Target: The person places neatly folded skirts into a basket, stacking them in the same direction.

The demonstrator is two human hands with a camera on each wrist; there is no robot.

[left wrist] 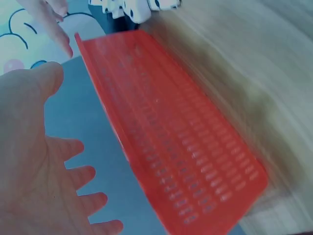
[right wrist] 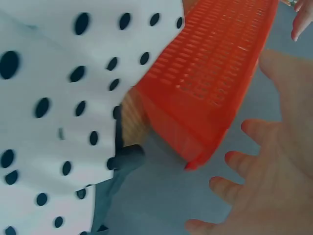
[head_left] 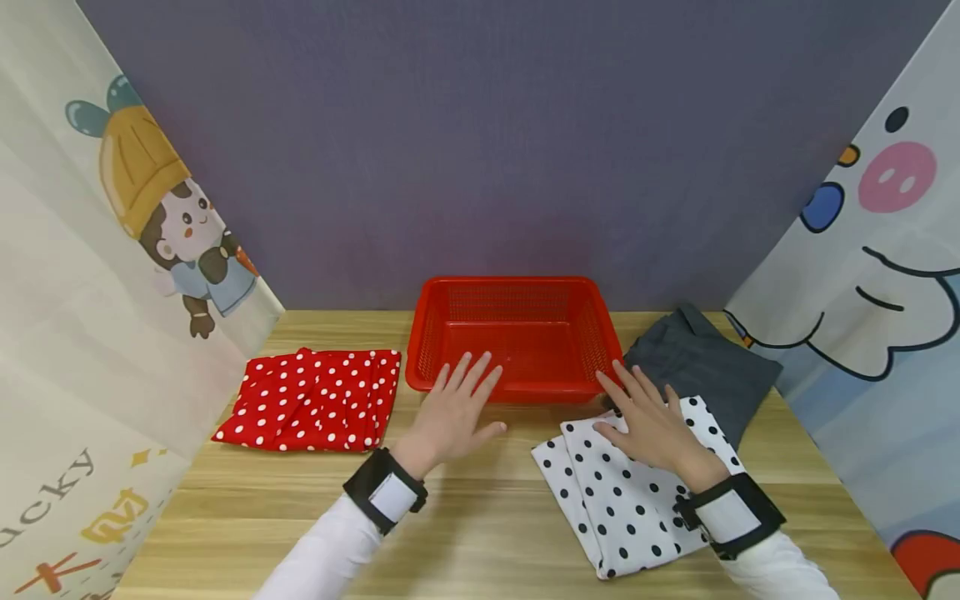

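A red plastic basket (head_left: 517, 387) with perforated walls stands at the back middle of the table. My left hand (head_left: 450, 412) hovers with spread fingers at its front left, fingertips overlapping the near rim in the head view. My right hand (head_left: 652, 429) is above a folded white cloth with black dots (head_left: 630, 517), fingers spread toward the basket's front right corner. In the left wrist view the left palm (left wrist: 29, 161) shows bare beside the basket (left wrist: 161, 127). The right palm (right wrist: 274, 176) holds nothing either, with the dotted cloth (right wrist: 54, 107) across from it.
A folded red cloth with white dots (head_left: 315, 400) lies left of the basket. A dark grey folded cloth (head_left: 705, 358) lies at the right, partly under the white dotted one. Behind the wooden table (head_left: 480, 533) rises a grey wall (head_left: 495, 150), with printed curtains on both sides.
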